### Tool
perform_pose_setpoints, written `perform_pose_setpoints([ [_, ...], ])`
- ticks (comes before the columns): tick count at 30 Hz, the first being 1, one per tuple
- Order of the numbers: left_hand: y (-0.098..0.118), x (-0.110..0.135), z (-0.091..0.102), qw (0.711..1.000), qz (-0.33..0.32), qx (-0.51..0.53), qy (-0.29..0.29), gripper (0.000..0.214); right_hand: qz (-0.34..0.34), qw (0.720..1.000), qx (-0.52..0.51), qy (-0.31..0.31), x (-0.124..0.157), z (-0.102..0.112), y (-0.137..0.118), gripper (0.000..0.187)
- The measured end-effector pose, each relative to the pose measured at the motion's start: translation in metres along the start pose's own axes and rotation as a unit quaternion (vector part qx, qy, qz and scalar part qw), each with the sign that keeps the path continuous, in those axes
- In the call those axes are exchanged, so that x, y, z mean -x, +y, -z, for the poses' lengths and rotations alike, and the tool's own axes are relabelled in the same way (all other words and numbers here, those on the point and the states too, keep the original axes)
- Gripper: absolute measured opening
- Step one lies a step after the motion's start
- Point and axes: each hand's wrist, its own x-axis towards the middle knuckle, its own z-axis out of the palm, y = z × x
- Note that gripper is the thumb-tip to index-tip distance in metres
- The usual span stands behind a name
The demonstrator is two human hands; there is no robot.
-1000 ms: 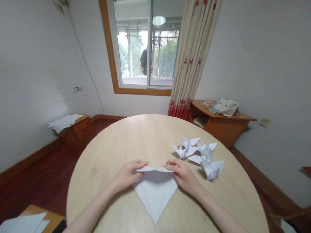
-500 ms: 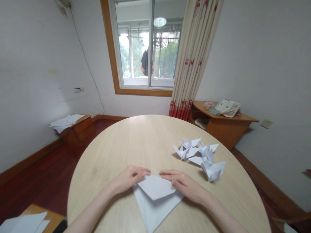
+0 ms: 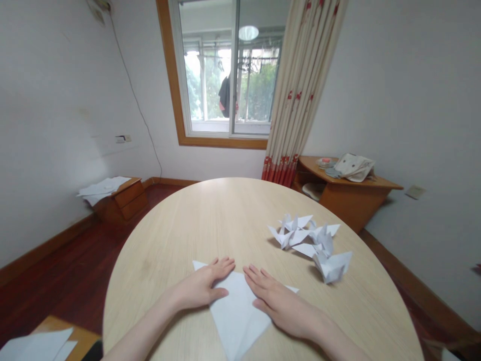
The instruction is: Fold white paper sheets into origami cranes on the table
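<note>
A white sheet of folded paper lies on the round table in front of me, one point toward me and a corner sticking out past each hand. My left hand presses on its left side, fingers stretched out and thumb on the paper. On the right side rests my right hand, flat, with its fingers pointing up toward the far edge. Farther right stands a cluster of several folded paper cranes, apart from both hands.
The pale round wooden table fills the middle. At lower left, white paper sheets lie on a wooden surface. A low cabinet stands left, and a corner desk with a cloth bag stands right behind the table.
The raised flap of the paper is now down flat. Both hands have turned to lie flatter on the sheet, and its side corners now show.
</note>
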Motion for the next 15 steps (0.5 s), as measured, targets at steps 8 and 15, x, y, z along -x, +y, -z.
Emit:
perform_pose_setpoints([
  [8, 0.0029, 0.0027, -0.0080, 0.989, 0.018, -0.142, -0.033, 0.071, -0.019, 0.998, 0.037, -0.039, -0.0021, -0.0024, -0.0044, 0.063],
  [15, 0.0076, 0.0048, -0.0102, 0.975, 0.098, -0.196, -0.042, 0.077, -0.041, 0.997, 0.050, -0.038, -0.0002, -0.0049, -0.0001, 0.065],
])
